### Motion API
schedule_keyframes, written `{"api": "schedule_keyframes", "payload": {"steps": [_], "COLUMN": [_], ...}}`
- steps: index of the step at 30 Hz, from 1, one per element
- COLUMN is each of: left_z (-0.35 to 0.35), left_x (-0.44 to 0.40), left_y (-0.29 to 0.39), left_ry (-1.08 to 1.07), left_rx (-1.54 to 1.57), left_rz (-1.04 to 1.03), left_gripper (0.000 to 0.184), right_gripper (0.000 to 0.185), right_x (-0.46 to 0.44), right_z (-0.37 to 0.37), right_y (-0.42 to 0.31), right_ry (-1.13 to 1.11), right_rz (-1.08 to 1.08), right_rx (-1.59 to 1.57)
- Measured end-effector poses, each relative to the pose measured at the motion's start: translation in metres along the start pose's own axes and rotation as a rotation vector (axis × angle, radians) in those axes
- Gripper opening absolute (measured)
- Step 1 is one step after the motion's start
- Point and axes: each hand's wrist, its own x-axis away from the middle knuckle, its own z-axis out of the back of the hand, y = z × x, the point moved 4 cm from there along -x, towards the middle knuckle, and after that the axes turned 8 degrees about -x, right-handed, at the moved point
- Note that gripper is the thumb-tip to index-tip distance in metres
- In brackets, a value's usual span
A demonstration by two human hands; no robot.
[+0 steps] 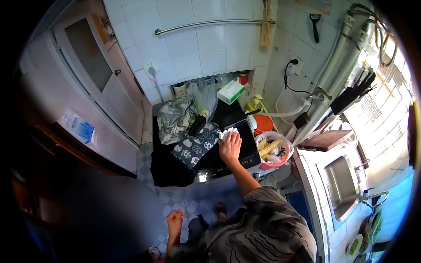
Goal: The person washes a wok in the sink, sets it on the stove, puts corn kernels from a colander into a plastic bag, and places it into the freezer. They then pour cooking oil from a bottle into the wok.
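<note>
My right hand (230, 148) lies palm down on the black cooktop (243, 151), its fingers pressing a crumpled white tissue (228, 132) to the surface. Just left of it lies a dark patterned cloth (196, 145) with pale prints. A crumpled grey-green patterned cloth (176, 119) and a black cloth (169, 165) lie beyond that. My left hand (175, 216) hangs low over the floor in front of me, fingers curled in, with nothing visible in it. Behind the cloths stands a clear plastic bag (203, 98).
A green-and-white box (230, 92) sits at the back. Right of the cooktop stands a pink basket (287, 151) holding corn and bags, near an orange lid (263, 124). Farther right are a cutting board (326, 139) and a steel sink (341, 193). A metal rail (215, 23) crosses the wall.
</note>
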Motion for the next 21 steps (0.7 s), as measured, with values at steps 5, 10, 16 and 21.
{"api": "schedule_keyframes", "payload": {"steps": [5,10,16,21], "left_z": [-0.039,-0.099,-0.149,-0.155], "left_x": [-0.048,-0.084,-0.123,-0.132], "left_y": [0.036,0.114,0.155,0.174], "left_ry": [-0.089,-0.638,-0.983,-1.135], "left_rx": [0.105,-0.031,-0.145,-0.084], "left_rz": [0.123,0.050,-0.142,-0.099], "left_gripper": [0.029,0.027,0.027,0.025], "right_gripper": [0.035,0.035,0.057,0.019], "right_x": [-0.006,0.002,0.000,0.004], "right_z": [-0.016,0.035,0.053,0.003], "right_y": [0.015,0.009,-0.022,-0.001], "right_ry": [-0.087,-0.220,-0.161,-0.260], "right_rz": [0.018,0.024,-0.241,-0.166], "right_rx": [-0.057,0.082,0.069,0.111]}}
